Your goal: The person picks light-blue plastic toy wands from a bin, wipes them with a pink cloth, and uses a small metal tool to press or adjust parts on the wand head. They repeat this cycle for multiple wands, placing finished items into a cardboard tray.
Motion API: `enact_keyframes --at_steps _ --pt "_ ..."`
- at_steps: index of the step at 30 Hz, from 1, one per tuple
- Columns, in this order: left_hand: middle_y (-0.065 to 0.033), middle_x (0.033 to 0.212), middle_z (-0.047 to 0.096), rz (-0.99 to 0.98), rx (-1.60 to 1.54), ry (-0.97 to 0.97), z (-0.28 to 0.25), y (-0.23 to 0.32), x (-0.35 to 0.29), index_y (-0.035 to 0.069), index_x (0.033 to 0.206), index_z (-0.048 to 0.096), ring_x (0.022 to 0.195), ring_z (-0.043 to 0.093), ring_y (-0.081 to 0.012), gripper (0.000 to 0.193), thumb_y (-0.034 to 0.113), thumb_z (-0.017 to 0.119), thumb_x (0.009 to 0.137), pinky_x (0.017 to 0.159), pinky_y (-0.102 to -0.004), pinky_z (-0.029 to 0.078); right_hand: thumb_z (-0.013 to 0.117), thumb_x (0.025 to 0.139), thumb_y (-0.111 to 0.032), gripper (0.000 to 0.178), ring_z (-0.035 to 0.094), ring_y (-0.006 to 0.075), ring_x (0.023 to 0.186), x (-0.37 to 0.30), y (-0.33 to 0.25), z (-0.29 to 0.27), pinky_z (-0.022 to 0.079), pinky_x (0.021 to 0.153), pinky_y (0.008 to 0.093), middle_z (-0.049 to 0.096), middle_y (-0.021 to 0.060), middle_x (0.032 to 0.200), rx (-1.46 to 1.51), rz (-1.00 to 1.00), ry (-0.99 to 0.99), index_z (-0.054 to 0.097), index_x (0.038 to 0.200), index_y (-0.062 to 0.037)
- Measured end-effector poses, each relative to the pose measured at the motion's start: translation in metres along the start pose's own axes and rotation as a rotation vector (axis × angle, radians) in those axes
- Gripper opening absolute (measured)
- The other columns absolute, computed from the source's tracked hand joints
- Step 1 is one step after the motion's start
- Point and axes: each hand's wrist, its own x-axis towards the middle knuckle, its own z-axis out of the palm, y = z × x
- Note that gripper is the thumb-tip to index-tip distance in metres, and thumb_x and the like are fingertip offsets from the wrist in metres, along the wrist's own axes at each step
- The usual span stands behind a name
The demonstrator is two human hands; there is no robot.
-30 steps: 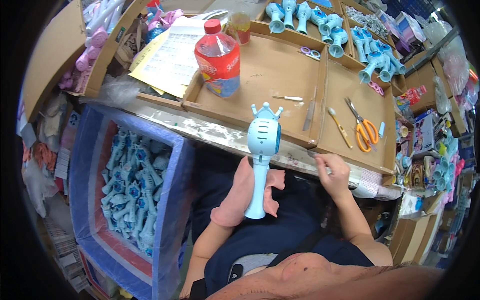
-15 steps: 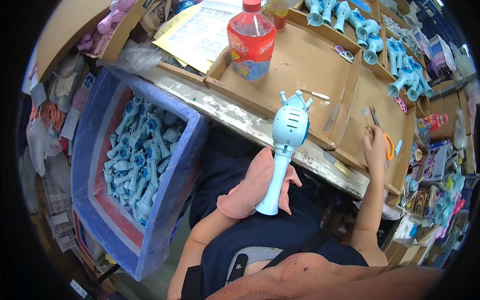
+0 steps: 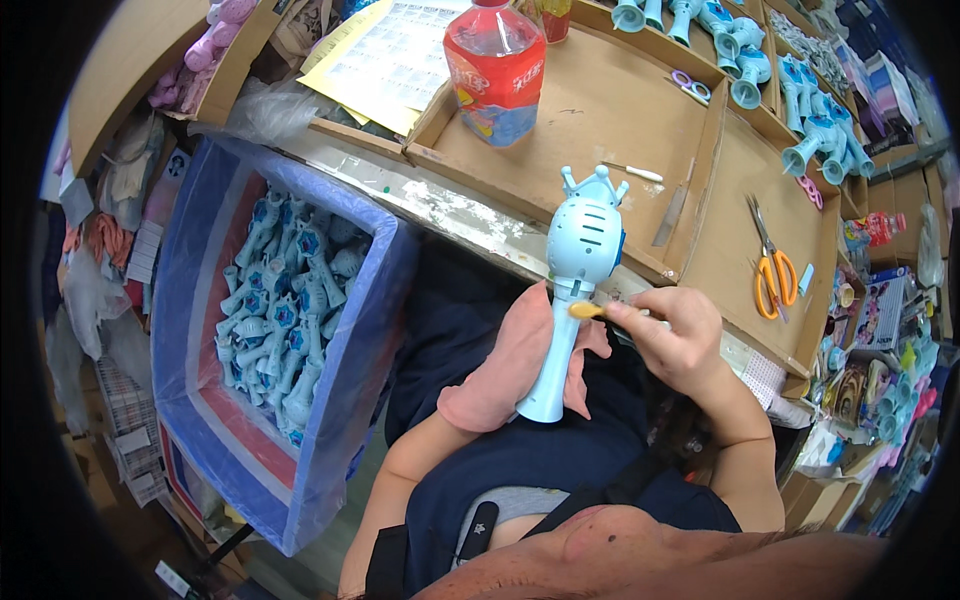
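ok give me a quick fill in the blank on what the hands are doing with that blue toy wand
1. The left hand grips the light blue wand through a ____ cloth.
2. The right hand touches a small brush to the wand just below its ____.
3. The orange-handled scissors lie in a ____ tray.
4. The blue-sided bin to the person's left holds many more ____.

Missing words: pink; head; cardboard; wands
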Motion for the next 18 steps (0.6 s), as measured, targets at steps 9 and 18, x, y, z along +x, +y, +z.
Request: enact_keyframes --at_steps 9,18 --pt "-0.0106 0.080 0.063 -0.052 -0.073 -0.033 0.0009 -0.0002 0.0002 0.000 0.111 0.049 0.052 0.063 -0.0157 0.033 0.029 0.058 0.099 0.046 -0.0284 0.055 0.072 0.072 -0.007 0.033 0.064 0.0192 0.070 -0.0005 -0.0086 0.0001 0.051 0.058 0.0327 0.066 0.0005 0.085 0.050 0.099 -0.086 0.076 0.104 -0.0146" --pt "-0.0092 0.078 0.063 0.120 0.079 0.021 0.0028 -0.0047 0.0032 -0.001 0.103 0.052 0.052 0.063 -0.0156 0.028 0.027 0.056 0.098 0.046 -0.0276 0.053 0.071 0.071 -0.007 0.033 0.064 0.0188 0.069 -0.0012 -0.0100 0.0002 0.051 0.057 0.0319 0.065 0.0007 0.084 0.203 -0.119 -0.202 0.076 0.103 -0.0150"
